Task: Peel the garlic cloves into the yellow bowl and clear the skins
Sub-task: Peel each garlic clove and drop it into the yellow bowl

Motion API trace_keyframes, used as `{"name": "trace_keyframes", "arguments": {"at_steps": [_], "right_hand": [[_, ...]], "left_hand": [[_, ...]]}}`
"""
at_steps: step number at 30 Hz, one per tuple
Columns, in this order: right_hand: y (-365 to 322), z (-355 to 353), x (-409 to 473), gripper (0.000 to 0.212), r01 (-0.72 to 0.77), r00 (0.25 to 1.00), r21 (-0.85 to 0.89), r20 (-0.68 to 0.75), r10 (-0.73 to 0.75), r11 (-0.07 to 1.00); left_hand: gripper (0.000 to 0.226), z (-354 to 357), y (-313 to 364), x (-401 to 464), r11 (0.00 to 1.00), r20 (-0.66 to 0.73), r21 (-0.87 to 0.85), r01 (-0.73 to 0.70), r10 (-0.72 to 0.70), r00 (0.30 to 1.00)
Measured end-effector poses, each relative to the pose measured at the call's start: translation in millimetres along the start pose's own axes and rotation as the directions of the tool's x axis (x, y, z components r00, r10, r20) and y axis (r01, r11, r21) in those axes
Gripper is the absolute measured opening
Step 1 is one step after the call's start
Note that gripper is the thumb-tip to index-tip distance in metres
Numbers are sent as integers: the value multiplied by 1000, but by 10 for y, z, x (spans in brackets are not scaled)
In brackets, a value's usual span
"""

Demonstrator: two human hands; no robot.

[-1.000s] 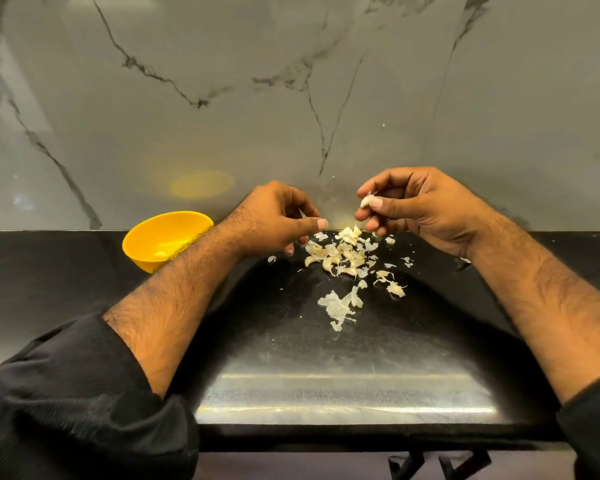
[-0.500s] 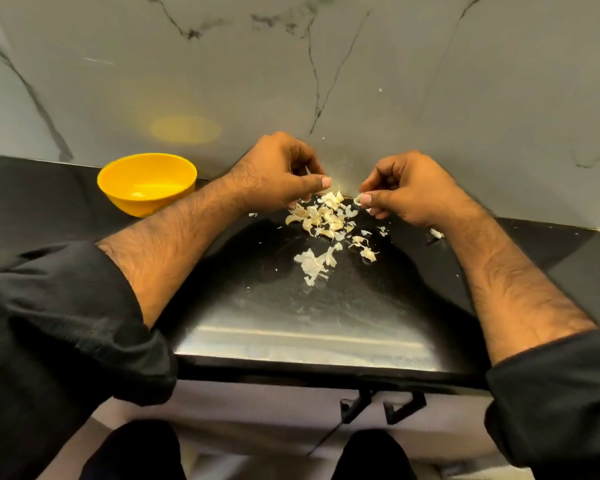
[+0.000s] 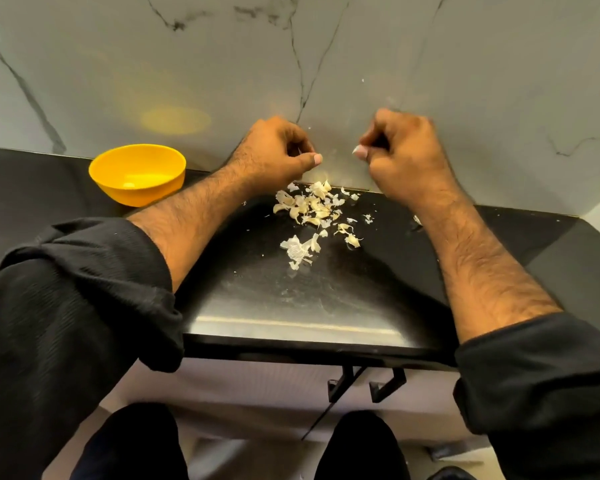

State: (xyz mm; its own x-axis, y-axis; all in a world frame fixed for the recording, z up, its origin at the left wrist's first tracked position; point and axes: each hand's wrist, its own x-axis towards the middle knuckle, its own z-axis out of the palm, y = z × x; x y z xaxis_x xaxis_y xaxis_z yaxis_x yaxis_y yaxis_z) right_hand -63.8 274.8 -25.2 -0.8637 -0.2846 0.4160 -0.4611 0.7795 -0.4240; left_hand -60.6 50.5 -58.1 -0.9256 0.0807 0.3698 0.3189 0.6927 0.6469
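Note:
The yellow bowl (image 3: pixel 140 195) stands on the black counter (image 3: pixel 274 299) at the back left, with a pale bit inside it. A heap of garlic skins (image 3: pixel 312 206) lies against the wall between my hands, and a larger papery piece (image 3: pixel 297 250) lies nearer me. My right hand (image 3: pixel 400 157) is raised above the heap's right side and pinches a small white garlic clove (image 3: pixel 355 149) at its thumb tip. My left hand (image 3: pixel 276 152) hovers over the heap's left side, fingers curled and thumb pressed to them. I see nothing held in it.
A grey marble wall (image 3: pixel 326 64) rises right behind the heap. A few stray skin flakes (image 3: pixel 367 218) lie to the right. The counter's front edge (image 3: pixel 309 351) has dark cabinet handles (image 3: pixel 364 384) under it. My legs show below.
Both hands rose from just above the heap and drew apart. The view has tilted down, so the counter edge and my legs show now.

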Motion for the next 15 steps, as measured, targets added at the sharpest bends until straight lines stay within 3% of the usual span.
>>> {"name": "trace_keyframes", "arguments": {"at_steps": [2,3,5,8,11,15], "right_hand": [[-76,113,-38,22,-5,942,-214,326,76,977],[-52,171,-55,22,-10,901,-302,411,140,953],[-9,206,-71,20,-26,904,-292,401,147,956],[111,176,-15,12,-102,964,66,252,83,993],[146,174,-3,12,-241,964,547,228,134,801],[141,146,3,22,-245,967,730,229,109,638]], "left_hand": [[18,9,-14,-10,1000,1,13,-5,5,1000],[17,20,-9,-12,1000,19,15,-8,8,1000],[17,39,-15,-24,1000,43,21,-19,18,999],[18,-16,-31,-48,1000,35,-9,-20,20,999],[15,-50,3,-62,994,37,-110,-12,16,999],[12,-67,45,-61,972,72,-234,-21,39,997]]}}
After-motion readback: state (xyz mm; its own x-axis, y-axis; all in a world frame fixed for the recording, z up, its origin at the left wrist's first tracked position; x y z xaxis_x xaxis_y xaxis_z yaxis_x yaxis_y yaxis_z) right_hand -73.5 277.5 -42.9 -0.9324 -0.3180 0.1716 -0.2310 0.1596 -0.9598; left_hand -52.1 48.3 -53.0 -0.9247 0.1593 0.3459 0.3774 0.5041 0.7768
